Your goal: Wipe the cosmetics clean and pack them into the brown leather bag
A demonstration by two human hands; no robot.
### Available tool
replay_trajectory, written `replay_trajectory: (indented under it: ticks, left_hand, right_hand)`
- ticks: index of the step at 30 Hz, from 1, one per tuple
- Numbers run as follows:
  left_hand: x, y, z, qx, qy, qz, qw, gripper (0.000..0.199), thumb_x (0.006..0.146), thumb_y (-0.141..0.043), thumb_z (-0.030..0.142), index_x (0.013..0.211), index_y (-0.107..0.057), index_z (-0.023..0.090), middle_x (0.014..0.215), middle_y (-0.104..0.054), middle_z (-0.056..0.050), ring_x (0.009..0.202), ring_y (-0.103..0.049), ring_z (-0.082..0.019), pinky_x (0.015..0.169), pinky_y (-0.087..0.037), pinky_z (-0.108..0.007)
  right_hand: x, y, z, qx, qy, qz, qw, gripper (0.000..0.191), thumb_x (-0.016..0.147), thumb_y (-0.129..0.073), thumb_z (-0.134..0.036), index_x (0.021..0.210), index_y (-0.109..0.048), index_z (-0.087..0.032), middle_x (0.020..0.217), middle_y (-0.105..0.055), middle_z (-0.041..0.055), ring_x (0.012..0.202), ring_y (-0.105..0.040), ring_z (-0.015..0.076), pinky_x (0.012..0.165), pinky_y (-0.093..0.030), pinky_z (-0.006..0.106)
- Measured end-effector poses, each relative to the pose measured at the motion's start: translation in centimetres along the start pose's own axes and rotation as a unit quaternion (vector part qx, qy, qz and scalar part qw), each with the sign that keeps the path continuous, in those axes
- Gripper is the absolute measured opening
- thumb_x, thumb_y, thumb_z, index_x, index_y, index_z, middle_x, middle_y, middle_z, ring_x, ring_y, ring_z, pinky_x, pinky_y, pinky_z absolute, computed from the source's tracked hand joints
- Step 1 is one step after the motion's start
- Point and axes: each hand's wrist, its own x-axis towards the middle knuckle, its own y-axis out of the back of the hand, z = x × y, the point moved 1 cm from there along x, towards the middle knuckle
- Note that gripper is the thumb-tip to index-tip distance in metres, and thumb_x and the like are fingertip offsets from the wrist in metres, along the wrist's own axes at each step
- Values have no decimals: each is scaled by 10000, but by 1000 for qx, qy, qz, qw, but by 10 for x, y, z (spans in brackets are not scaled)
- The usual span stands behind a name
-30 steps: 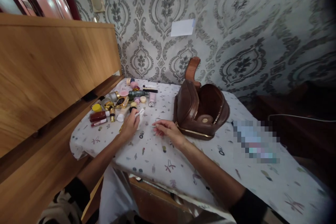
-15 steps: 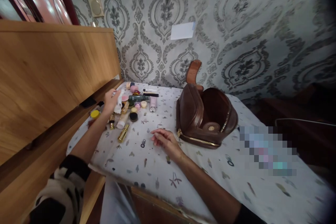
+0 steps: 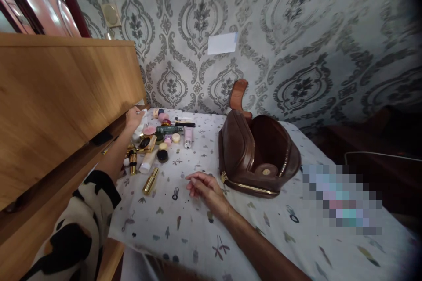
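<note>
My left hand [image 3: 133, 118] reaches to the far left corner of the cloth-covered table, its fingers closed on a crumpled white tissue [image 3: 141, 122]. Around and below it lies a cluster of cosmetics: a dark green bottle [image 3: 167, 130], a pink tube [image 3: 188, 137], a pale tube with a white cap [image 3: 148, 162], a black-lidded jar [image 3: 162, 155] and a gold lipstick tube [image 3: 150, 181]. My right hand [image 3: 207, 189] rests over the table, loosely curled and holding nothing. Just beyond it stands a brown leather bag [image 3: 237, 149], unzipped and gaping.
A wooden panel [image 3: 66, 109] borders the table on the left. Patterned wallpaper [image 3: 201, 13] rises behind, with a white card [image 3: 222, 44] on it. At the right lies a pixelated, unreadable item [image 3: 341, 199]. A brown strap [image 3: 238, 94] stands up behind the bag.
My left hand has moved a little farther toward the back left corner with the tissue, away from the cosmetics. My right hand stays in about the same place. The view has shifted slightly.
</note>
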Motion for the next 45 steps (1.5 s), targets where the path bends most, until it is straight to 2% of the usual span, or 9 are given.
replay_trajectory:
  ticks: [6,12,17,25,31,34,38,42,45]
  left_hand:
    - [19,28,-13,11,-18,-48,999,149,741,-600,283,823,-629,162,779,-630,-16,716,-555,-158,661,-434,-250]
    - [-9,35,-32,38,-40,-246,968,371,484,-841,416,775,-735,212,774,-716,-15,791,-637,-228,678,-434,-256]
    - [-29,29,-37,32,-31,-300,953,481,390,-879,435,816,-750,255,871,-748,-10,878,-653,-255,713,-445,-256]
    - [-37,42,-32,-67,48,-214,973,366,410,-855,364,683,-687,189,573,-635,17,623,-589,-190,539,-407,-250]
    - [-52,64,1,-248,67,-112,960,545,512,-768,576,836,-634,159,614,-621,11,544,-553,-142,506,-441,-245]
    - [-86,58,32,-325,49,-114,938,635,580,-700,670,949,-644,156,741,-676,-26,613,-608,-155,567,-498,-263]
    - [-170,25,76,-436,27,-172,883,575,626,-779,529,1058,-675,164,856,-722,-45,679,-650,-169,616,-524,-262]
    - [-242,-4,106,-365,-99,-261,888,381,721,-747,418,1006,-722,168,909,-746,-48,807,-678,-194,744,-532,-280]
    - [-253,-13,109,-343,-117,-272,891,335,795,-680,458,929,-743,157,893,-754,-66,877,-689,-221,807,-525,-301]
  right_hand:
    - [1,2,1,-2,1,-5,1000,385,749,-735,-537,895,-709,-182,725,-673,27,570,-569,126,543,-413,261]
    - [1,1,2,4,3,-8,1000,380,745,-745,-531,894,-712,-183,719,-673,24,569,-569,120,542,-408,256]
    - [1,1,2,4,6,-7,1000,394,737,-749,-541,889,-713,-180,717,-673,19,566,-566,112,541,-404,249]
    - [1,2,4,7,11,-10,1000,390,726,-757,-528,877,-707,-172,707,-676,19,555,-569,108,534,-398,241]
    - [3,2,5,7,30,-19,999,391,732,-761,-525,879,-712,-166,696,-674,19,549,-576,107,520,-406,233]
    - [1,-2,3,33,41,-16,998,393,730,-779,-503,943,-710,-180,810,-692,35,618,-633,126,527,-442,232]
    - [0,-10,-4,143,33,-32,989,517,715,-822,-443,1168,-643,-270,1120,-658,45,894,-704,186,682,-561,289]
    - [0,-8,-6,199,52,-16,979,556,695,-843,-418,1184,-606,-299,1052,-669,5,841,-684,164,696,-595,305]
    - [-4,0,-7,187,53,16,981,545,651,-870,-370,1123,-614,-276,1024,-670,-4,781,-661,137,605,-578,242]
